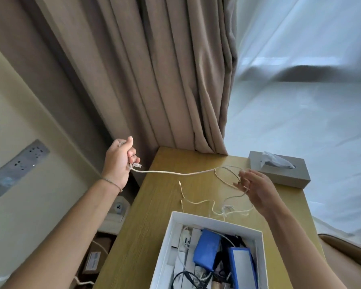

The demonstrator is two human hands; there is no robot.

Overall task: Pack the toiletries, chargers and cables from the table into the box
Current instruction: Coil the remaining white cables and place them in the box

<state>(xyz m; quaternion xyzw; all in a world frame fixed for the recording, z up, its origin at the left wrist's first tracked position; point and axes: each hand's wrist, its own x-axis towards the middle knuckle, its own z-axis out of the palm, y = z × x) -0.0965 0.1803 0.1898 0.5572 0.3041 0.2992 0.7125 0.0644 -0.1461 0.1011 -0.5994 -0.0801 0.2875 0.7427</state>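
A long white cable [175, 173] stretches above the wooden table [152, 205]. My left hand [118, 158] is raised off the table's left edge and grips the cable's plug end in a fist. My right hand [256, 188] hovers over the table's right side, its fingers pinching a loop of the same cable. More of the cable lies tangled on the table [223, 209] just behind the white box [215, 221]. The box stands at the near edge and holds a blue pouch [206, 250], a blue-framed pack, white boxes and dark cables.
A grey tissue box [279, 171] sits at the table's far right corner. Brown curtains [165, 80] hang behind the table and a sheer white curtain to the right. A wall socket panel [19, 165] is on the left wall, with cardboard boxes on the floor below.
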